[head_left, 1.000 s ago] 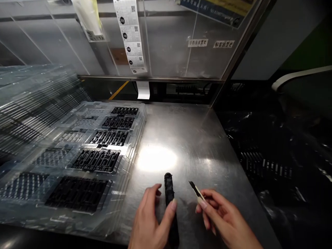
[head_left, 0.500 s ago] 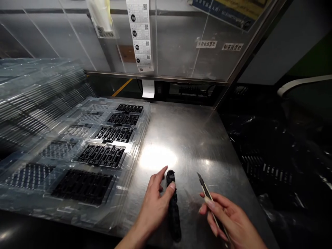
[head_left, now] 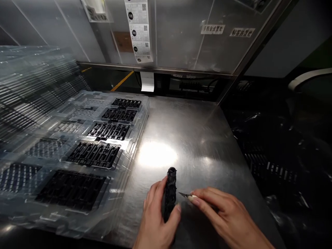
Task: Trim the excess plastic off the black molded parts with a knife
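Note:
A long, narrow black plastic part (head_left: 171, 188) is gripped along its length by my left hand (head_left: 158, 211), thumb on one side and fingers on the other. Its lower end is hidden behind the hand. My right hand (head_left: 223, 211) pinches a craft knife (head_left: 187, 196) between thumb and fingers, close behind the blade. The blade points left, its tip just short of the black part's right side. Most of the knife's handle is covered by the right hand. Both hands are over the metal table (head_left: 192, 138).
On the left lies a clear plastic tray (head_left: 118, 188) with black parts (head_left: 94, 154) in its right-hand pockets. Stacked clear trays (head_left: 38, 86) rise behind it. A strip of labels (head_left: 140, 33) hangs on the clear panel. Dark plastic sheeting with black parts (head_left: 281, 171) lies at right.
My right hand has moved left and turned the knife, bringing its blade beside the black part. My left hand has shifted its grip, and the part stands slightly differently. The view has shifted a little.

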{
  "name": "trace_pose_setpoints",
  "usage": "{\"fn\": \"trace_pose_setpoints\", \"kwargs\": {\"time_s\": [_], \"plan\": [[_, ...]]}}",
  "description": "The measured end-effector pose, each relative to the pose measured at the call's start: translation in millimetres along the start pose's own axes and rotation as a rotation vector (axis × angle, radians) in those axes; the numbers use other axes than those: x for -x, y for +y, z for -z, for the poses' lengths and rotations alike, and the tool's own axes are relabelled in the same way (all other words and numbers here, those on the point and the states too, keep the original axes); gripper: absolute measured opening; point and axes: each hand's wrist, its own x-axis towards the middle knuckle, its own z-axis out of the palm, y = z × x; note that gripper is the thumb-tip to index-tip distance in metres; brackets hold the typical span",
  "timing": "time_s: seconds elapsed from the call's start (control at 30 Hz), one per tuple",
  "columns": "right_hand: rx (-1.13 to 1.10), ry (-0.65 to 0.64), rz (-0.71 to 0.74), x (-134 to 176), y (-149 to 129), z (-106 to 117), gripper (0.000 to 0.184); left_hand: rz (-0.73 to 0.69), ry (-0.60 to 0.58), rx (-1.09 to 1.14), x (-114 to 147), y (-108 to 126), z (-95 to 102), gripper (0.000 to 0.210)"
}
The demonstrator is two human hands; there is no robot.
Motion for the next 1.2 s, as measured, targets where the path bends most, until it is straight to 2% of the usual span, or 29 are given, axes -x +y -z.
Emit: {"fn": "trace_pose_setpoints", "kwargs": {"time_s": [0.17, 0.23, 0.43, 0.87, 1.0, 1.07, 1.2], "plan": [[0.308, 0.185, 0.154, -13.1, -3.1, 1.9, 0.028, 0.004, 0.126, 0.019, 4.1, 7.8, -4.8, 0.06], [0.368, 0.212, 0.215, -17.0, -4.2, 3.5, 0.025, 0.012, 0.124, 0.02, 4.2, 11.0, -5.2, 0.058], [0.491, 0.167, 0.259, -24.3, -2.4, 7.1, 0.024, 0.059, 0.102, 0.046, 2.6, 14.2, -2.7, 0.06], [0.457, 0.089, 0.178, -27.5, -0.2, 11.8, 0.025, 0.077, 0.089, 0.047, 3.1, 17.5, -2.5, 0.061], [0.486, 0.086, 0.194, -28.9, -3.3, 13.3, 0.027, 0.07, 0.096, 0.042, 3.7, 17.5, -3.8, 0.059], [0.514, 0.095, 0.213, -28.6, -5.4, 13.0, 0.028, 0.05, 0.104, 0.031, 3.8, 17.0, -4.2, 0.06], [0.626, 0.197, 0.309, -26.3, -11.4, 11.9, 0.028, 0.023, 0.094, 0.008, 3.0, 16.8, -3.2, 0.063]]}}
